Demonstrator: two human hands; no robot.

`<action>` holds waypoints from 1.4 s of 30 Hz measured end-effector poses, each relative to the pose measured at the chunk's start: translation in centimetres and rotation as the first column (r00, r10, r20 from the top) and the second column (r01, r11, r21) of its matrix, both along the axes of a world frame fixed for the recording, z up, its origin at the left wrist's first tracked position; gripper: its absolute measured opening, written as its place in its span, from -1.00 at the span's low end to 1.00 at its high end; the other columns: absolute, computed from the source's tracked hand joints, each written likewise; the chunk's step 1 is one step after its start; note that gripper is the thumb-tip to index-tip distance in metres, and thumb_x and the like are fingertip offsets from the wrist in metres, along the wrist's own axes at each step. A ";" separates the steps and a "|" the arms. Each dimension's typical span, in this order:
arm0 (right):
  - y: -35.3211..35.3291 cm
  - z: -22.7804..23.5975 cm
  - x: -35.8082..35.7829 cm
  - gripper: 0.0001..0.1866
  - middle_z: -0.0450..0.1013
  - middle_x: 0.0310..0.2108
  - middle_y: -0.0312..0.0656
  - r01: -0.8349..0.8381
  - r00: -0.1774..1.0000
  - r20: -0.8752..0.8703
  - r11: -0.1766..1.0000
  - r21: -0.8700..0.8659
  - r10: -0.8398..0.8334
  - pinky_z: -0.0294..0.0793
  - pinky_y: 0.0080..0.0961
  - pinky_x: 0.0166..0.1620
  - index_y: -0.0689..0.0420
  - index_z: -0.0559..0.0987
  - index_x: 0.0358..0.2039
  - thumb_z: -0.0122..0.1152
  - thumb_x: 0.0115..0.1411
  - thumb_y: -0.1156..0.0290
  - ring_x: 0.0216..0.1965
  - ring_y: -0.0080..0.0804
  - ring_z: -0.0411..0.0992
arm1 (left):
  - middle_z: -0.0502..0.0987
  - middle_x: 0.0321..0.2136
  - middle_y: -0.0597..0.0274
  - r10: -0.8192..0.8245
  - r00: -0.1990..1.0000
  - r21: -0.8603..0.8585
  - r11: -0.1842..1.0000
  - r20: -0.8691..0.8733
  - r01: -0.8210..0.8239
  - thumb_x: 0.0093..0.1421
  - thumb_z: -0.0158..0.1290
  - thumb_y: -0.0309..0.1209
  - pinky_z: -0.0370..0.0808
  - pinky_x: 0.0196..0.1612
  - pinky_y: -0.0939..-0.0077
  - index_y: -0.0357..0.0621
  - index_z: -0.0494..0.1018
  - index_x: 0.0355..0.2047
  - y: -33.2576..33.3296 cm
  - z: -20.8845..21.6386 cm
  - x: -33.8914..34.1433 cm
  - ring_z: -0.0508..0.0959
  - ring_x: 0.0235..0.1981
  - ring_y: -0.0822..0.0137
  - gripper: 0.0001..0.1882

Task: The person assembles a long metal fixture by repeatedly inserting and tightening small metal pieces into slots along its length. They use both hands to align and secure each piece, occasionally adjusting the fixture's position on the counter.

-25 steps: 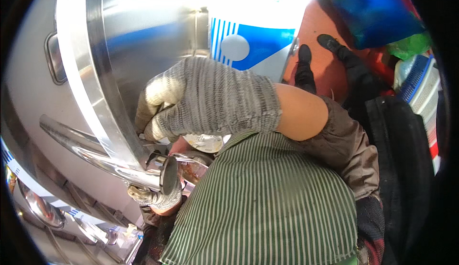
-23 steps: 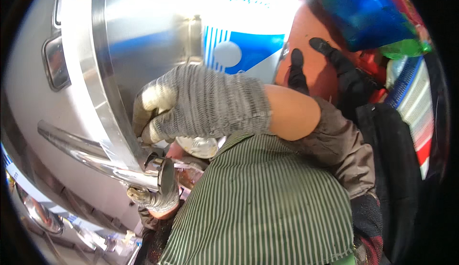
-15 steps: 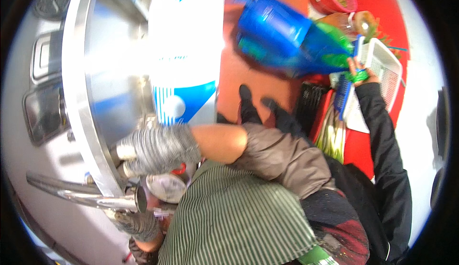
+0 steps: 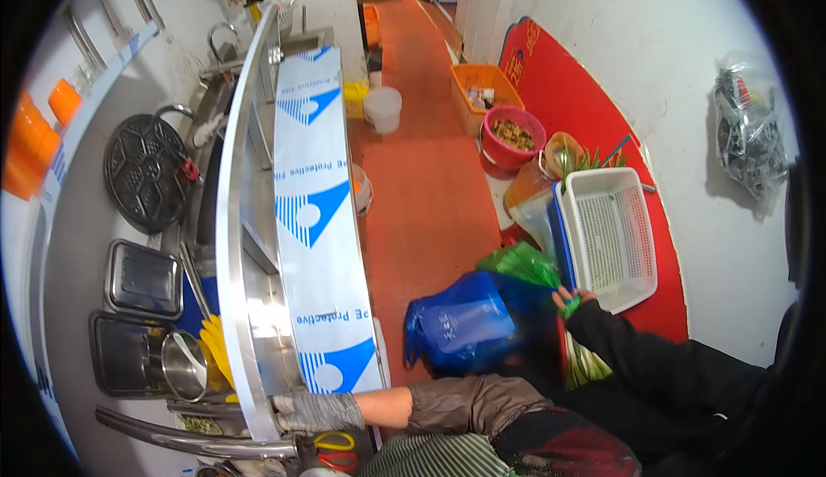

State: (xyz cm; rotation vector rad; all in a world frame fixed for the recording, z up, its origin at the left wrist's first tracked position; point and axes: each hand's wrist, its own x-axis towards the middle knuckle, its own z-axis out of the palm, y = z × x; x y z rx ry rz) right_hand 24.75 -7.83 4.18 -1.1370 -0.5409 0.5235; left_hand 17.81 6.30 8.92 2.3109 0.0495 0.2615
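My right hand (image 4: pixel 320 412), in a grey knitted glove, reaches in from the right below the end of the steel counter. Its fingers lie against the upright steel edge (image 4: pixel 243 288), and their tips are hidden. Just below the glove are scissors (image 4: pixel 335 452) with one yellow and one red loop handle. A curved steel tube (image 4: pixel 202 444) runs to the left of them. My left hand is out of view. At the right, another person's hand (image 4: pixel 572 300), in a black sleeve, grips the gathered neck of a green bag (image 4: pixel 520 262) beside a full blue plastic bag (image 4: pixel 465 322).
A shelf strip with blue-and-white film (image 4: pixel 320 245) runs along the counter. Left of it are a steel pot (image 4: pixel 185 365), yellow gloves (image 4: pixel 215 352) and a black waffle-patterned plate (image 4: pixel 148 172). Along the red board stand a white basket (image 4: pixel 609 240), pink bowl (image 4: pixel 513 137) and orange crate (image 4: pixel 487 98).
The view has tilted up toward the far end of the aisle. My left hand has left the picture. The other person's bags now hang lower in view.
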 end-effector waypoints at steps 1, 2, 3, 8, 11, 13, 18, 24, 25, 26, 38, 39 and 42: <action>-0.3 0.4 -0.2 -0.57 0.38 -0.05 -0.13 0.007 0.991 -0.132 1.000 0.031 -0.003 0.38 -0.55 -0.07 0.18 0.27 0.13 -0.03 0.29 0.32 -0.15 -0.41 0.39 | 0.46 -0.34 0.07 -0.008 1.000 -0.037 0.999 -0.008 0.008 0.01 0.22 -0.14 0.47 -0.31 0.27 -0.35 0.22 -0.09 -0.1 0.1 0.1 0.51 -0.38 0.16 -0.35; -0.7 0.8 -0.3 -0.59 0.40 -0.08 -0.14 0.055 0.993 -0.109 0.998 0.025 -0.052 0.39 -0.55 -0.08 0.20 0.29 0.11 -0.02 0.29 0.32 -0.15 -0.43 0.39 | 0.46 -0.35 0.07 -0.010 0.999 -0.080 0.997 -0.031 0.008 0.01 0.22 -0.12 0.47 -0.31 0.26 -0.35 0.23 -0.11 -0.2 0.2 0.2 0.51 -0.39 0.16 -0.36; -1.1 1.3 -0.7 -0.61 0.42 -0.10 -0.15 0.089 0.990 -0.110 0.996 0.000 -0.089 0.39 -0.55 -0.08 0.21 0.32 0.08 -0.01 0.29 0.33 -0.15 -0.44 0.40 | 0.46 -0.37 0.08 -0.015 0.999 -0.106 0.994 -0.042 0.010 0.00 0.22 -0.10 0.47 -0.32 0.26 -0.35 0.23 -0.13 -0.1 0.3 0.2 0.51 -0.40 0.16 -0.36; -3.3 2.8 -1.4 -0.65 0.47 -0.16 -0.13 0.114 0.985 -0.118 0.990 -0.077 -0.123 0.39 -0.55 -0.05 0.25 0.39 0.02 -0.01 0.29 0.33 -0.13 -0.48 0.40 | 0.47 -0.42 0.10 -0.038 0.995 -0.234 0.972 -0.089 0.016 0.00 0.20 -0.02 0.46 -0.34 0.24 -0.36 0.28 -0.21 0.6 0.3 -0.2 0.51 -0.43 0.16 -0.36; -4.5 2.5 -1.1 -0.61 0.45 -0.20 -0.21 0.105 0.993 0.083 0.932 -0.347 -0.081 0.38 -0.58 -0.08 0.27 0.40 0.01 0.01 0.29 0.27 -0.17 -0.56 0.37 | 0.47 -0.46 0.12 -0.048 0.993 -0.278 0.960 -0.103 0.017 -0.01 0.20 0.03 0.45 -0.36 0.23 -0.36 0.30 -0.25 1.1 0.5 -0.7 0.51 -0.45 0.16 -0.36; -4.8 1.7 -0.8 -0.60 0.43 -0.19 -0.22 0.068 0.996 0.085 0.931 -0.360 -0.040 0.36 -0.59 -0.08 0.28 0.40 0.01 0.01 0.28 0.27 -0.16 -0.56 0.35 | 0.47 -0.48 0.13 -0.057 0.993 -0.300 0.954 -0.106 0.022 -0.01 0.19 0.06 0.45 -0.37 0.22 -0.36 0.32 -0.29 1.2 0.6 -0.8 0.51 -0.47 0.16 -0.35; -4.5 -1.4 -0.5 -0.53 0.40 -0.12 -0.23 -0.037 0.999 -0.027 0.999 -0.014 0.037 0.36 -0.60 -0.06 0.26 0.33 0.09 0.00 0.29 0.21 -0.12 -0.54 0.34 | 0.44 -0.39 0.10 -0.063 0.993 -0.361 0.932 -0.104 0.021 -0.04 0.22 0.02 0.43 -0.27 0.23 -0.37 0.26 -0.19 0.8 0.9 -0.4 0.49 -0.38 0.15 -0.30; -2.4 -4.3 -1.2 -0.39 0.28 0.06 -0.18 0.039 0.996 -0.079 0.994 -0.105 -0.047 0.32 -0.60 0.02 0.21 0.09 0.27 -0.09 0.33 0.14 0.00 -0.51 0.28 | 0.40 -0.29 0.06 -0.081 0.993 -0.429 0.903 -0.088 0.035 -0.07 0.26 -0.03 0.40 -0.16 0.24 -0.38 0.18 -0.08 -0.7 1.4 0.0 0.45 -0.27 0.14 -0.22; -2.2 -4.8 -1.1 -0.40 0.26 0.09 -0.15 0.042 0.999 -0.018 0.995 -0.091 -0.044 0.32 -0.58 0.04 0.21 0.06 0.28 -0.13 0.34 0.16 0.02 -0.48 0.28 | 0.39 -0.27 0.06 -0.084 0.993 -0.441 0.897 -0.084 0.038 -0.08 0.27 -0.04 0.40 -0.14 0.24 -0.38 0.17 -0.06 -0.9 1.5 0.0 0.45 -0.25 0.14 -0.20; -1.9 -5.4 -1.2 -0.40 0.22 0.12 -0.12 0.125 0.985 0.129 0.988 -0.088 -0.113 0.27 -0.56 0.08 0.23 0.05 0.27 -0.14 0.34 0.18 0.06 -0.44 0.23 | 0.39 -0.25 0.05 -0.089 0.993 -0.452 0.891 -0.080 0.044 -0.08 0.27 -0.04 0.39 -0.12 0.24 -0.38 0.15 -0.04 -1.0 1.7 0.0 0.44 -0.23 0.14 -0.19; -2.3 -5.5 -2.1 -0.47 0.16 0.20 -0.02 0.329 0.858 0.472 0.924 -0.197 -0.205 0.13 -0.49 0.24 0.27 0.14 0.23 -0.10 0.32 0.29 0.21 -0.33 0.15 | 0.26 -0.04 0.08 -0.120 0.992 -0.749 0.655 0.023 0.097 -0.19 0.37 -0.17 0.33 0.08 0.35 -0.35 0.01 0.13 -1.5 3.2 0.5 0.33 -0.04 0.27 0.01; -2.5 -4.6 -2.3 -0.47 0.17 0.19 -0.03 0.327 0.891 0.395 0.919 -0.221 -0.223 0.13 -0.49 0.24 0.27 0.15 0.22 -0.10 0.32 0.29 0.20 -0.34 0.16 | 0.26 -0.04 0.10 -0.130 0.991 -0.772 0.629 0.016 0.095 -0.19 0.37 -0.16 0.34 0.07 0.35 -0.34 0.03 0.11 -1.7 3.5 0.3 0.33 -0.06 0.29 -0.01; -3.0 -1.8 -2.9 -0.49 0.26 0.14 -0.04 0.284 0.948 -0.076 0.928 -0.243 -0.310 0.23 -0.45 0.19 0.27 0.24 0.18 -0.02 0.29 0.28 0.15 -0.31 0.23 | 0.27 -0.07 0.12 -0.129 0.990 -0.798 0.590 0.059 0.124 -0.17 0.38 -0.14 0.39 -0.01 0.40 -0.31 0.07 0.06 -2.0 4.3 -0.1 0.34 -0.11 0.35 -0.07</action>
